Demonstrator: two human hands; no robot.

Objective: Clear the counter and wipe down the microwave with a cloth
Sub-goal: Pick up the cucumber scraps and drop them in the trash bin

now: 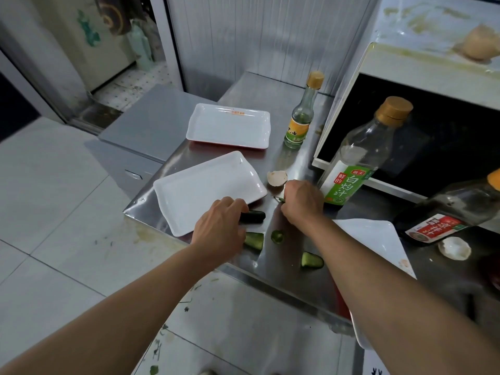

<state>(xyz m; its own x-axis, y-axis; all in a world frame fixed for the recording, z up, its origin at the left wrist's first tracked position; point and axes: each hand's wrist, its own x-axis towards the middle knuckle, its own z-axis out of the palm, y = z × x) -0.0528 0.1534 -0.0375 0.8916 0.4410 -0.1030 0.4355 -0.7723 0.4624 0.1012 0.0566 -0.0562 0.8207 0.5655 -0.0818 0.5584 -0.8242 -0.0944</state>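
Green cucumber bits [254,240] lie on the steel counter [286,269], so the left hand [220,228] curls round a dark piece [253,216] while the right hand [301,203] pinches a scrap [280,198], beside the microwave [422,136], to clear them.

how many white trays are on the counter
3. One far tray sits near the small bottle, one near tray lies by the left hand, and one third tray is partly hidden under the right forearm.

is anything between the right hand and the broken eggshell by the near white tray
Nothing visible does: the right hand sits just in front of the broken eggshell, with bare steel counter between them.
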